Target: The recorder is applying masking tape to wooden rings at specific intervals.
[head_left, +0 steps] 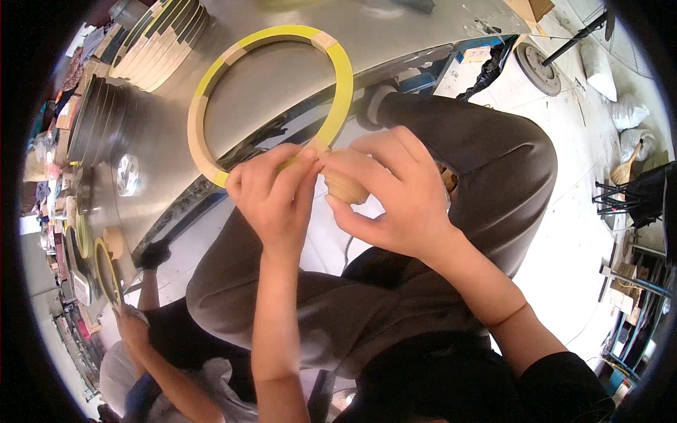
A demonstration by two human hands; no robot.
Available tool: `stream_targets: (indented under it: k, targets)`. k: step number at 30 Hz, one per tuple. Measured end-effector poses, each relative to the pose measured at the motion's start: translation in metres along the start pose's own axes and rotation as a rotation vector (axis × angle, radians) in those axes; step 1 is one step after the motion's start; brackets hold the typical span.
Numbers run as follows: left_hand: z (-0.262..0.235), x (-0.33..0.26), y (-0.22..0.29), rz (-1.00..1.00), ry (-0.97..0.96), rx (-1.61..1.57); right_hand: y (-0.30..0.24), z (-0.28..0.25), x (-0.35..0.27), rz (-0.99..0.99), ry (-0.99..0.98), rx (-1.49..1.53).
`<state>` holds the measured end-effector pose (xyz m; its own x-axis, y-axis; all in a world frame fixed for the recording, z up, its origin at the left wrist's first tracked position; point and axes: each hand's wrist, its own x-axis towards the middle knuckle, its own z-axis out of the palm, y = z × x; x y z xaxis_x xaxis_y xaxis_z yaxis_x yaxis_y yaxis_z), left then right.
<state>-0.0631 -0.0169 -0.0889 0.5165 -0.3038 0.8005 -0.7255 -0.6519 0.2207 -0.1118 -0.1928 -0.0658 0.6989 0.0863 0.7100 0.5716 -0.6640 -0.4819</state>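
Observation:
A large flat ring (pixel 343 84) with yellow and tan sections is tilted up at the near edge of the metal table. My left hand (pixel 271 194) pinches its near rim, thumb and fingers pressed together there. My right hand (pixel 405 194) curls around a small roll of tan tape (pixel 345 187), just right of that rim. The fingertips of both hands nearly meet where the ring and the tape come together. How the tape's loose end lies is hidden behind the fingers.
The metal table (pixel 159 158) carries a stack of tan-and-dark rings (pixel 159 53), a stack of black rings (pixel 95 123) and a round white item (pixel 127 175). A co-worker's hand (pixel 132 326) holds another ring (pixel 106 271). A round stand base (pixel 537 69) sits on the floor.

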Motion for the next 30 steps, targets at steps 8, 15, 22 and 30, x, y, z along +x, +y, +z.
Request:
stream_targets:
  k: [8, 15, 22, 30]
  targets:
    - [-0.011, 0.001, -0.001, 0.008, -0.112, 0.000, -0.006, -0.006, 0.014, -0.024, -0.035, -0.011]
    - [-0.002, -0.007, -0.009, 0.051, -0.049, 0.041, -0.006, -0.010, 0.017, -0.156, -0.094, -0.142]
    - [0.002, -0.006, -0.006, 0.009, 0.023, 0.036, 0.004, -0.002, 0.053, -0.323, -0.072, -0.185]
    - [0.007, -0.005, -0.007, -0.018, 0.103, -0.004, -0.002, -0.003, 0.049, -0.360, -0.112, -0.209]
